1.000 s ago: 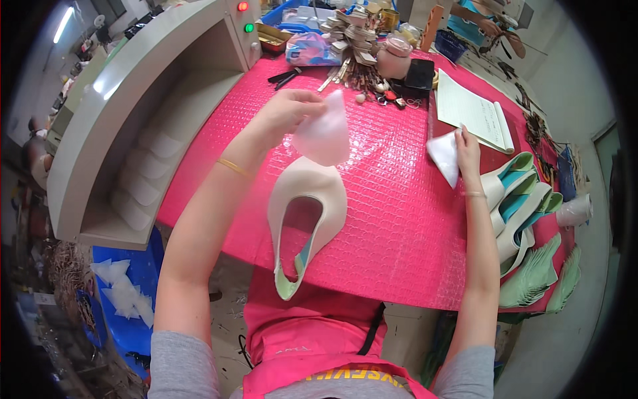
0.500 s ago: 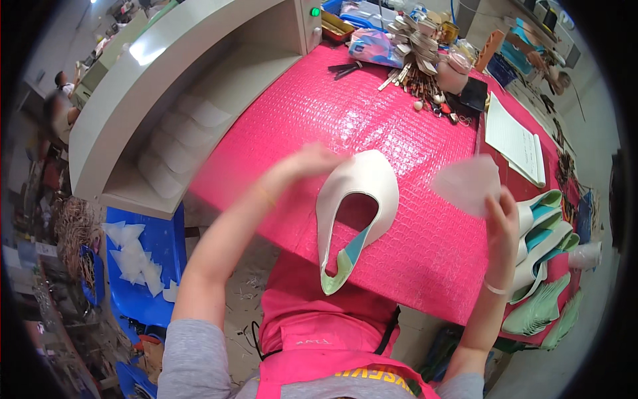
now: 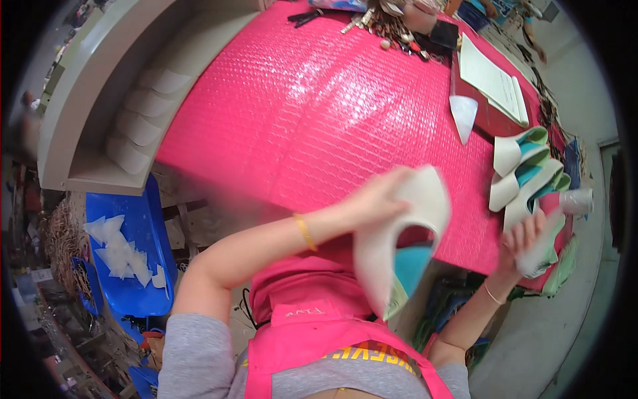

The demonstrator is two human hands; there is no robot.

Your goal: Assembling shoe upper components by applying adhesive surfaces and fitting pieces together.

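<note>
**Fingers clamp a cream shoe upper at the table's near edge; thin liner held alongside**

The fingers of the left hand (image 3: 379, 199) are pressed together over the top edge of the cream shoe upper (image 3: 405, 233), pinching it and holding it lifted, tilted and blurred, just off the near edge of the pink table (image 3: 312, 113). Its teal lining faces the person. The right hand (image 3: 525, 239) is curled round a thin pale liner piece (image 3: 541, 249); motion blur prevents telling exactly how those fingers sit, but they appear closed on it.

Surroundings: a stack of finished uppers (image 3: 525, 173), cream outside and teal inside, lies at the right edge of the table. One loose pale liner (image 3: 463, 114) lies flat near a pad of paper (image 3: 492, 78). A blue bin (image 3: 133, 259) of white backing scraps stands on the floor to the left.

Judgement: the step in hand appears to be bringing liner and upper together. The next move would call for steadying the upper, turning its teal inside toward the right hand, and lining the thin piece up squarely before pressing it down.
</note>
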